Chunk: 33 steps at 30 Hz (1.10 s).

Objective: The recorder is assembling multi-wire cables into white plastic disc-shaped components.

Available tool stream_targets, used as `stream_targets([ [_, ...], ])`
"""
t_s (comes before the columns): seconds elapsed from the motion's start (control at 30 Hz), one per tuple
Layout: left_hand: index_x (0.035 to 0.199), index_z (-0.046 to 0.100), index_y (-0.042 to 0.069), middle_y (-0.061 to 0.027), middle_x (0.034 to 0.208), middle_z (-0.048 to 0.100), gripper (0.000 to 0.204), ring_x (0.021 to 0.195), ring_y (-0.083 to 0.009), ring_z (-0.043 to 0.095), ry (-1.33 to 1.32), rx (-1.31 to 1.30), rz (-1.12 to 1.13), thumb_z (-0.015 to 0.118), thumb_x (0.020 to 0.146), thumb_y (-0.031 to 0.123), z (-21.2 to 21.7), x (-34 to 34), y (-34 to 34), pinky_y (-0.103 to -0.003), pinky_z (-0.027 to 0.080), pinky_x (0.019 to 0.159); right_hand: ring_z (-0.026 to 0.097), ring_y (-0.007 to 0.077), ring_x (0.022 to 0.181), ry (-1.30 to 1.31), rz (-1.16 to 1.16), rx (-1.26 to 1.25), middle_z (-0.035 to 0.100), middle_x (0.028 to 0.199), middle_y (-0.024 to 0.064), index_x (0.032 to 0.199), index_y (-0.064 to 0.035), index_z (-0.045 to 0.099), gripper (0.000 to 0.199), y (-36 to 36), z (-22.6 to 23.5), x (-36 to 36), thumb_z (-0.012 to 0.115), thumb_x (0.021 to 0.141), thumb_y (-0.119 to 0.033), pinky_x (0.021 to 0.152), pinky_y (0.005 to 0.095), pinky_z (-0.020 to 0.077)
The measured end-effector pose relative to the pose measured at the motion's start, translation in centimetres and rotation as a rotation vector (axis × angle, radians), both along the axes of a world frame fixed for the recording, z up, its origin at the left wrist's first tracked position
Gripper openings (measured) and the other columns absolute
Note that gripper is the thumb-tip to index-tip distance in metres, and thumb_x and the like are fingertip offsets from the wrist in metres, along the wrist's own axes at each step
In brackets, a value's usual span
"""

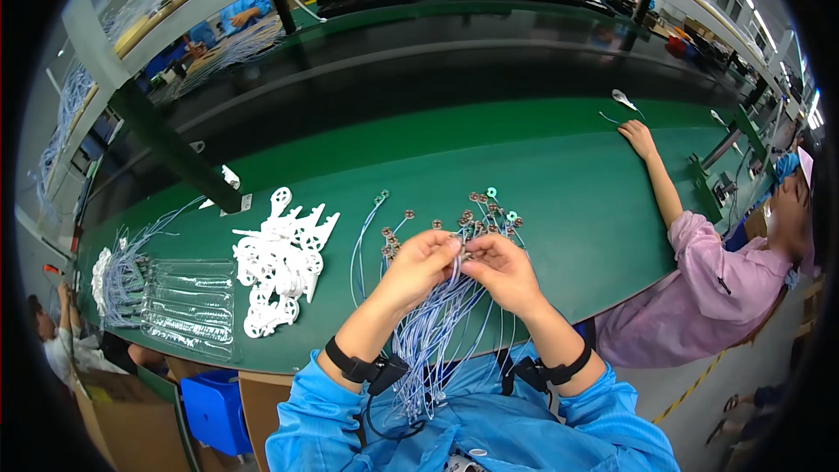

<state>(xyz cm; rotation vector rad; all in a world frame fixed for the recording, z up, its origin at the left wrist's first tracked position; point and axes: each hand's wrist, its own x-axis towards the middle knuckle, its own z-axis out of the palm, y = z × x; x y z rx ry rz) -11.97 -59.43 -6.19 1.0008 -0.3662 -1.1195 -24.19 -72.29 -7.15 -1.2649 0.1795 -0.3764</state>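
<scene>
While clear plastic blister packs point(190, 306) lay flat at the green table's point(559, 175) left edge beside a heap of white plastic cut-outs point(281, 260), left hand point(418, 264) and right hand point(502, 269) pinched together on a bundle of thin blue-white wires with round metal ends point(441, 319), fingertips closed, held above the table's near edge.

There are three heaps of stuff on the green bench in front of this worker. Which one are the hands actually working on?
The bundle of blue-white wires with round button ends: left hand and right hand pinch it together. The white plastic pieces and clear bags lie untouched to the left.
</scene>
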Motion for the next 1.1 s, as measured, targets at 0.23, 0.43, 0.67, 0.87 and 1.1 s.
stream_targets([
  [0.23, 0.105, 0.066, 0.0, -0.0114, 0.084, 0.063, 0.028, 0.078, -0.0199, 0.061, -1.059, 0.349, 0.301, 0.058, 0.092, 0.023, -0.3, 0.0, -0.8, -0.031, 0.048, 0.071, 0.059, 0.028, 0.094, 0.329, -0.309, -0.792, 0.058, 0.099, 0.014, 0.114, 0.0001, 0.053, 0.04, -1.1, 0.8, -1.1, 0.069, 0.079, -0.011, 0.082, 0.0362, 0.0483],
  [0.43, 0.106, 0.067, 0.0, -0.0103, 0.086, 0.066, 0.027, 0.076, -0.0169, 0.06, -1.062, 0.456, 0.535, 0.055, 0.093, 0.021, -0.3, 5.5, 4.7, -0.028, 0.047, 0.069, 0.055, 0.0324, 0.092, 0.199, -0.257, -1.091, 0.059, 0.095, 0.0143, 0.096, -0.0008, 0.062, 0.02, 0.4, 2.5, 2.1, 0.066, 0.08, -0.012, 0.081, 0.0387, 0.0457],
  [0.67, 0.101, 0.066, -0.001, -0.0015, 0.075, 0.062, 0.022, 0.068, -0.007, 0.054, -0.871, 0.546, 0.495, 0.055, 0.092, 0.015, -0.9, 5.3, 7.7, -0.021, 0.042, 0.061, 0.054, 0.0354, 0.096, 0.36, 0.015, -1.368, 0.059, 0.098, 0.0184, 0.093, 0.001, 0.063, 0.021, 5.6, 0.0, 9.6, 0.064, 0.08, -0.016, 0.087, 0.0424, 0.044],
  [0.87, 0.109, 0.062, -0.001, -0.0133, 0.089, 0.065, 0.027, 0.073, -0.0213, 0.062, -0.939, 0.458, 0.542, 0.06, 0.088, 0.016, -3.0, 5.6, 7.6, -0.031, 0.051, 0.071, 0.059, 0.0349, 0.091, 0.294, 0.013, -1.138, 0.061, 0.092, 0.0187, 0.092, 0.0004, 0.061, 0.021, 4.8, -0.3, 9.8, 0.065, 0.079, -0.015, 0.087, 0.041, 0.0457],
  [1.1, 0.107, 0.06, -0.001, -0.0029, 0.082, 0.061, 0.026, 0.074, -0.0103, 0.056, -0.703, 0.232, 0.319, 0.062, 0.09, 0.019, -1.9, 4.9, 5.9, -0.025, 0.047, 0.069, 0.063, 0.0139, 0.082, 0.249, 0.112, -0.429, 0.062, 0.086, 0.0091, 0.094, 0.0013, 0.055, 0.016, 4.5, -0.6, 7.6, 0.064, 0.083, -0.006, 0.072, 0.0277, 0.0507],
])
